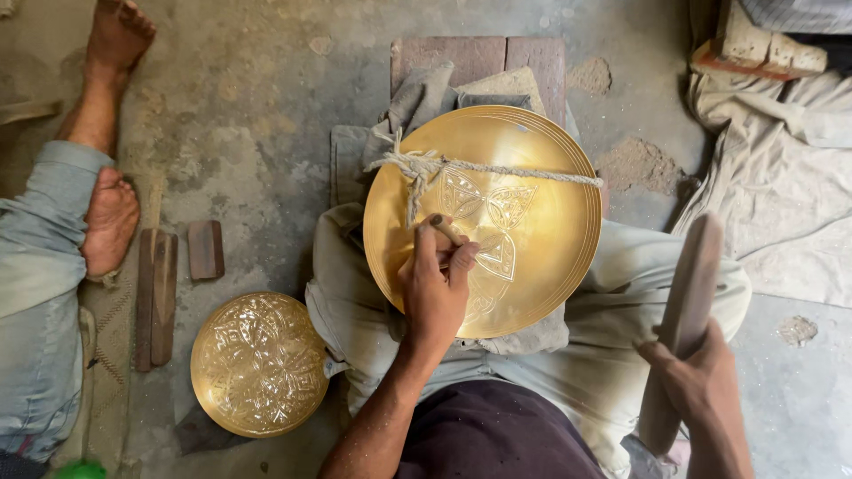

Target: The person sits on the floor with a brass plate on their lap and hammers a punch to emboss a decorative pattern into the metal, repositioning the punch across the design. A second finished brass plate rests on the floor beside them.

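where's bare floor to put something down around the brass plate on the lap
Bare floor lies between the co-worker's feet and the roped plate. The lower left is crowded by the engraved plate and wooden blocks; cloth covers the right.

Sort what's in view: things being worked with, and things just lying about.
In use: brass plate, rope across it, punch in left hand, wooden mallet in right hand.
Lying about: finished engraved plate, wooden blocks, bricks, another person's feet.

I see my left hand (pixel 435 284) pressing a chisel (pixel 445 230) onto the brass plate (pixel 541 222); my right hand (pixel 697 377) grips a wooden mallet (pixel 683 328).
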The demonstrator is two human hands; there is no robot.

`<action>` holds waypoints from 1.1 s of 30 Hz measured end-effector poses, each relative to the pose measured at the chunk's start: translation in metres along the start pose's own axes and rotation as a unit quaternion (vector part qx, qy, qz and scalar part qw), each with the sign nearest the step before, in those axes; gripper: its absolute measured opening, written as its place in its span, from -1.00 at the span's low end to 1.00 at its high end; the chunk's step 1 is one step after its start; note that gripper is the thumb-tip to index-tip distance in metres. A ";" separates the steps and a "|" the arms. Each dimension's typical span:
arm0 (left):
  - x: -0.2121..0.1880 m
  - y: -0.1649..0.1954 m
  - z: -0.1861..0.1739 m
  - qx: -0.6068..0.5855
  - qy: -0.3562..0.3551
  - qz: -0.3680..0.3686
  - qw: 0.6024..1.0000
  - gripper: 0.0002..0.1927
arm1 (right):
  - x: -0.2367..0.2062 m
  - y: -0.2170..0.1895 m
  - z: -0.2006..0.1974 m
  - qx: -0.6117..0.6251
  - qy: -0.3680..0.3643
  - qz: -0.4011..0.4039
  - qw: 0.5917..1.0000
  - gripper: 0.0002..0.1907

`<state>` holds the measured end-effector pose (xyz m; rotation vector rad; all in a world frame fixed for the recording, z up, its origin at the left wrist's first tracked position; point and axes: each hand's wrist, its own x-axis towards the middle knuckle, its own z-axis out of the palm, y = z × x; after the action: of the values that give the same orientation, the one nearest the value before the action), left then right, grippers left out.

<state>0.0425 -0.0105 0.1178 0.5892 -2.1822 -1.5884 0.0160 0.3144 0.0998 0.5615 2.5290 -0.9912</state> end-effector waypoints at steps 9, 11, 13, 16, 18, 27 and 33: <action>0.021 -0.021 0.024 0.127 0.015 0.039 0.991 -0.74 | 0.027 -0.158 -0.009 -0.207 0.088 -0.359 0.906 -0.35; 0.023 -0.025 0.028 0.122 0.020 0.047 0.991 -0.73 | 0.028 -0.187 -0.010 -0.281 0.107 -0.443 0.844 -0.44; 0.025 -0.030 0.033 0.121 0.018 0.047 0.991 -0.67 | 0.028 -0.212 -0.010 -0.229 0.078 -0.489 0.838 -0.46; 0.023 -0.036 0.038 0.121 0.024 0.021 0.992 -0.66 | 0.028 -0.238 0.000 -0.148 0.026 -0.521 0.840 -0.49; 0.021 -0.040 0.041 0.114 0.018 0.037 0.993 -0.73 | 0.030 -0.248 0.000 -0.226 0.037 -0.561 0.795 -0.53; 0.023 -0.056 0.050 0.117 0.006 0.056 0.992 -0.73 | 0.060 -0.236 0.008 -0.396 0.051 -0.585 0.706 -0.43; 0.018 -0.065 0.053 0.113 -0.003 0.055 0.992 -0.74 | 0.064 -0.234 0.016 -0.360 0.003 -0.609 0.707 -0.44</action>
<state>0.0064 0.0039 0.0413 0.5190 -2.3743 -1.2993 -0.1496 0.1603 0.1897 -1.4913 2.7980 -0.1142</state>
